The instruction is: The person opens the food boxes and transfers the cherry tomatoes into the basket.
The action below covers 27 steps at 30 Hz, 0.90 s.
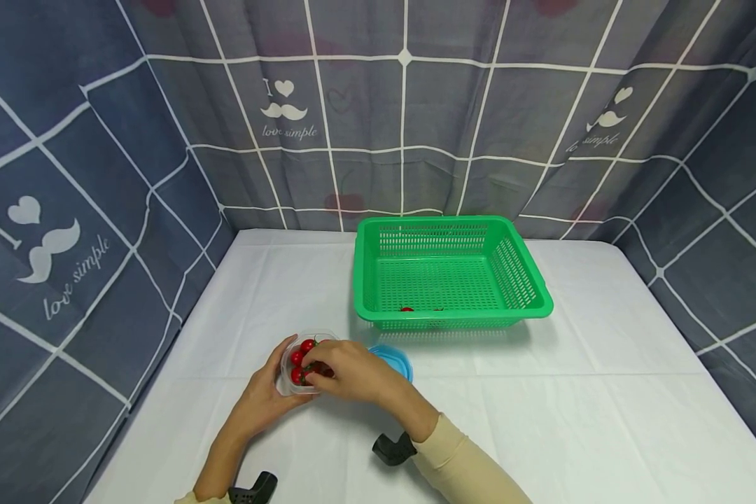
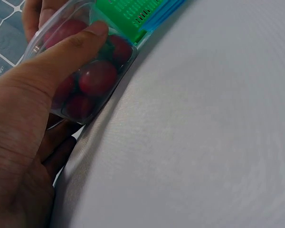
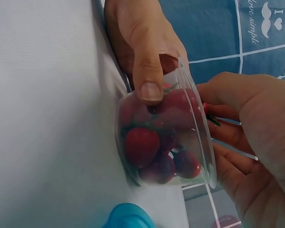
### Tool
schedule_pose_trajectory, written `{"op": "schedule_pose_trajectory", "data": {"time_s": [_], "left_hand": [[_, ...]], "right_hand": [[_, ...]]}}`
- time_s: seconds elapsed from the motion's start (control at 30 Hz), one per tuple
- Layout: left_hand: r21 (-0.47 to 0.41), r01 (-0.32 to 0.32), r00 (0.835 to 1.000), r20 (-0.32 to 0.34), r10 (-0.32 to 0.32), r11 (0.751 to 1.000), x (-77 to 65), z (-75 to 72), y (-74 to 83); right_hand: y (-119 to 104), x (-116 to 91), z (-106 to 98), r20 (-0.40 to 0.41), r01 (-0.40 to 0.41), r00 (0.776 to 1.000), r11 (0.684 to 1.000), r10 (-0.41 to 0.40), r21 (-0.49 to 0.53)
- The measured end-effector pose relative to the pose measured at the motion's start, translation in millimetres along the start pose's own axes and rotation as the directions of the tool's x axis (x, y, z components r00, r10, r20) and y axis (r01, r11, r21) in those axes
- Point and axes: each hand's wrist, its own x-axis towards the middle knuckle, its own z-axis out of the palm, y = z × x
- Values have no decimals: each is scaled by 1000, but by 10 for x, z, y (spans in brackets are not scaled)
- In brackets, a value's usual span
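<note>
The left hand [image 1: 266, 399] grasps a clear plastic tub [image 3: 206, 142], its thumb along the near wall and its other fingers around the far side, holding it just above or on the white cloth [image 1: 542, 406]. Inside that grip sit red cherry tomatoes [image 3: 141, 147], some with green stems. The right hand [image 1: 353, 371] reaches in from the right, its bent fingers at the tub's mouth; one stemmed tomato [image 3: 207, 110] shows between its thumb and fingers at the rim, though I cannot tell whether they are pinching it. Just right of the held tub, partly hidden by the right wrist, lies a blue lid [image 1: 395, 360]. Farther from the grip, beyond it and to the right, stands a green basket [image 1: 529, 310], with a bit of red [image 1: 407, 309] showing just behind its near rim. Behind everything hangs a checked curtain [image 1: 365, 105].
</note>
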Motion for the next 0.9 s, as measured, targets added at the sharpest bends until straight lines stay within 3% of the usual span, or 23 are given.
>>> {"op": "schedule_pose_trajectory", "data": {"time_s": [0.5, 0.67, 0.9], "left_hand": [[-8, 29, 1000, 2, -29, 1000, 5, 9, -6], [-9, 49, 999, 3, -49, 999, 12, 16, 1], [5, 66, 998, -1, -66, 998, 22, 26, 3]], "right_hand": [[35, -27, -253, -164, 31, 986, 998, -21, 59], [97, -69, -384, -263, 37, 965, 996, -15, 79], [218, -156, -605, -372, -44, 924, 991, 88, 125]]}}
